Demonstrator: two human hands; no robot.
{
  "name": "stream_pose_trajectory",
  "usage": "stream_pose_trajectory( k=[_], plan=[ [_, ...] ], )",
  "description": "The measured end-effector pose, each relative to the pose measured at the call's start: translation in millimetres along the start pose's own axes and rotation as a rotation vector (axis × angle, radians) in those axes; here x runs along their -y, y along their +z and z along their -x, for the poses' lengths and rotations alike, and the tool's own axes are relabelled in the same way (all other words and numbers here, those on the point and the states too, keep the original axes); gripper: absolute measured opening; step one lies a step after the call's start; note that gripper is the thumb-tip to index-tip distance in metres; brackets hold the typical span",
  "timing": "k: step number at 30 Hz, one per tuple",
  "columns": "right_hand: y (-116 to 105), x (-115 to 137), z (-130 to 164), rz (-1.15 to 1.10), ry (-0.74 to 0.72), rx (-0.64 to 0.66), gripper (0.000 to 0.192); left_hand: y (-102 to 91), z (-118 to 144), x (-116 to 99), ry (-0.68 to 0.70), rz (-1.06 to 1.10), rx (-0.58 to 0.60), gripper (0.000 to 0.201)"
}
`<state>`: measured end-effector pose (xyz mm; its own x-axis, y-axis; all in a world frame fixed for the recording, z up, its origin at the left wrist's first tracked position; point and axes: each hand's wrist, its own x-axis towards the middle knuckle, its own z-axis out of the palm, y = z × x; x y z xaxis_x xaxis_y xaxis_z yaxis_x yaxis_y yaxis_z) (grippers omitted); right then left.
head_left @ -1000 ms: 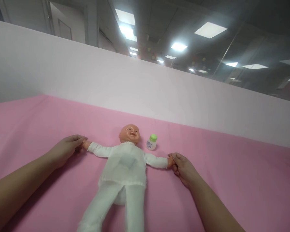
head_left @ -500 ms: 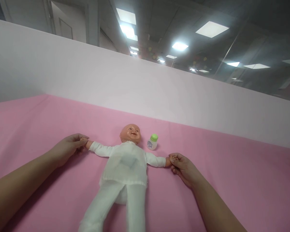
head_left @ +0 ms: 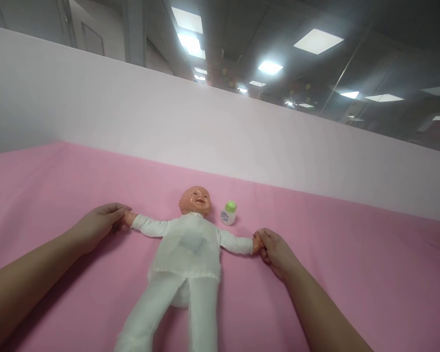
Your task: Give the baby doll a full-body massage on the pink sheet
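A baby doll (head_left: 187,247) in a white cloth body lies on its back on the pink sheet, its head at the far side and its arms stretched out sideways. My left hand (head_left: 104,222) is closed around the doll's hand on the left, thumb on top. On the right, my right hand (head_left: 275,249) pinches the doll's other hand between thumb and fingers. Beside the doll's head stands a small clear bottle (head_left: 228,213) with a green cap and a printed label; neither hand touches it. The doll's feet run out of view at the bottom.
The pink sheet (head_left: 337,274) covers the surface under the doll. A white panel (head_left: 190,122) rises along the far edge. Behind it are ceiling lights (head_left: 318,41) and a pale door (head_left: 99,29) at the upper left.
The whole view has shifted slightly, so the scene sits a little further left and up. Both hands keep hold of the doll's hands; my right fingers now cover more of the one they grip.
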<state>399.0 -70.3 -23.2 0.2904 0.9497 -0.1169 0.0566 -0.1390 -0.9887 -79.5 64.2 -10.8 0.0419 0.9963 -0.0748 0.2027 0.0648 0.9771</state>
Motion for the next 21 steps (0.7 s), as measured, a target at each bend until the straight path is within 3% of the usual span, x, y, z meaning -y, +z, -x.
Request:
stream_pose_trajectory(
  k=[5,9,16,21],
  plan=[
    [-2.7,1.4,2.0,-0.037,0.007,0.006,0.037,0.2,-0.9,0.0,-0.071,0.131,0.043,0.07],
    [-5.8,6.2,5.9,-0.142,0.033,0.073,0.041,0.2,-1.3,0.8,-0.065,0.149,0.06,0.073],
    [-5.7,7.8,6.8,-0.084,0.006,0.118,0.039,-2.6,-1.8,3.1,-0.021,0.123,0.08,0.058],
    [-2.3,3.3,3.5,0.027,0.002,0.056,0.04,-0.3,0.1,2.0,0.009,0.04,0.05,0.041]
  ],
)
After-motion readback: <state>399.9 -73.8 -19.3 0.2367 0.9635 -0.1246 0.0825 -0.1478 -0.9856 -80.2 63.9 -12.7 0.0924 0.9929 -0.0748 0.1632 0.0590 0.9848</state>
